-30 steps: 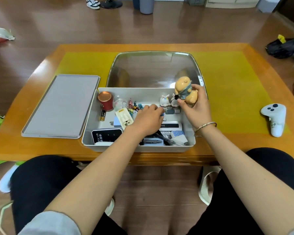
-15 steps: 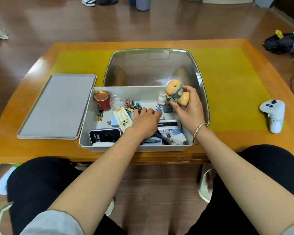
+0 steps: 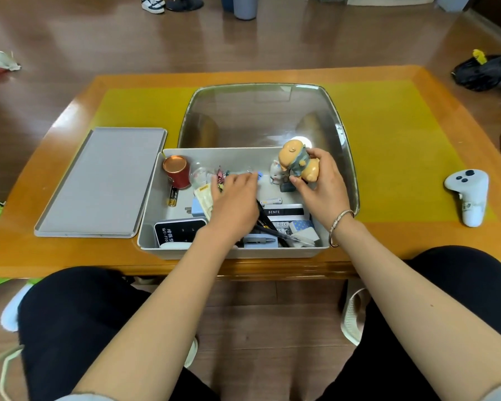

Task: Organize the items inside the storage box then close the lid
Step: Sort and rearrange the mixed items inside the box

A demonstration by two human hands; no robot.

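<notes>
A grey storage box (image 3: 149,215) sits at the table's near edge, full of small items. Its flat grey lid (image 3: 102,180) lies on the table to the left. My right hand (image 3: 321,183) grips an orange animal figurine (image 3: 297,163) at the box's back right, next to a small white figurine (image 3: 276,173). My left hand (image 3: 235,201) reaches into the middle of the box with fingers stretched toward coloured clips (image 3: 222,173); whether it holds anything is hidden. A red can (image 3: 176,171), a battery (image 3: 172,196) and a black device (image 3: 180,231) lie on the box's left side.
A clear plastic tray (image 3: 261,117) stands behind the box on the yellow mat (image 3: 394,134). A white game controller (image 3: 467,195) lies at the table's right. My knees are under the near table edge. A black bag (image 3: 480,72) sits on the floor at far right.
My left hand has slid toward the back left of the box, onto the clips. My right hand keeps hold of the orange figurine and has shifted it slightly left, near the white figurine.
</notes>
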